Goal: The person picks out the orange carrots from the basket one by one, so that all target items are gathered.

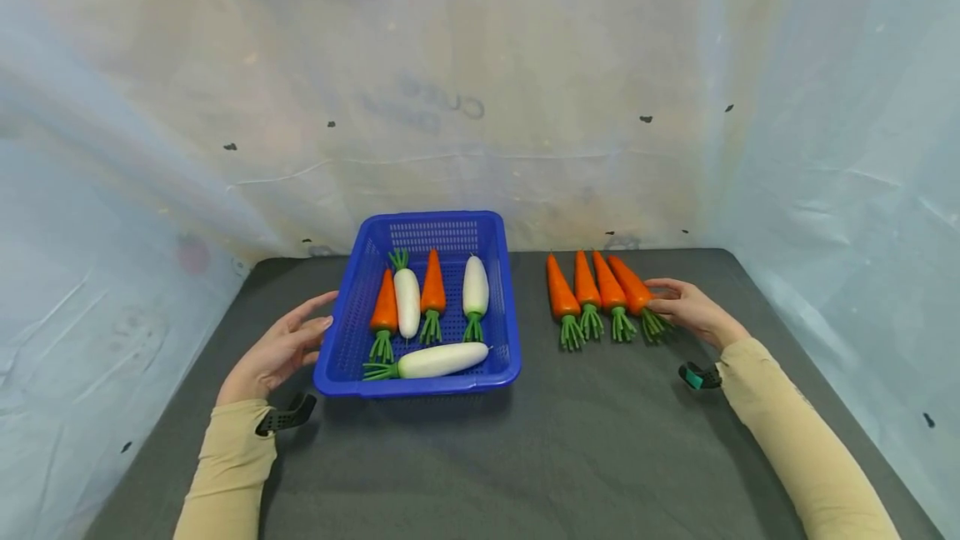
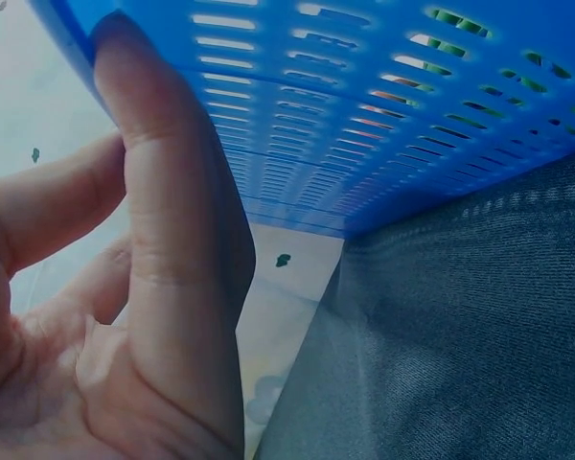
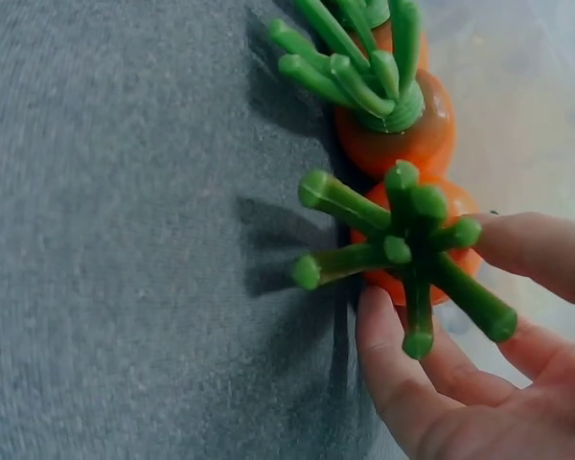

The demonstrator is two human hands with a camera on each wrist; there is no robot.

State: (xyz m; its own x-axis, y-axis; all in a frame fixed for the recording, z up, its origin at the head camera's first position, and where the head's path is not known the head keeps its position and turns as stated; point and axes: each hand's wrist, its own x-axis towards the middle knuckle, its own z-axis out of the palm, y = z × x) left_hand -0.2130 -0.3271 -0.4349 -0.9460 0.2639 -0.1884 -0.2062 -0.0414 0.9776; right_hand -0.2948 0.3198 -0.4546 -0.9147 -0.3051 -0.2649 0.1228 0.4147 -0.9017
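Note:
A blue plastic basket stands left of centre on the dark table. Inside lie carrots with green stems, one at the left and another in the middle, along with white radishes, one of them lying crosswise at the front. My left hand is at the basket's left side, its fingertips against the rim and the fingers fairly straight. On the right, my right hand holds the rightmost carrot near its stem end, thumb and fingers on either side. In the right wrist view its green stems face the camera.
Beside the held carrot several more carrots lie in a row, the leftmost one nearest the basket. Pale plastic sheeting rises behind and on both sides of the dark tabletop.

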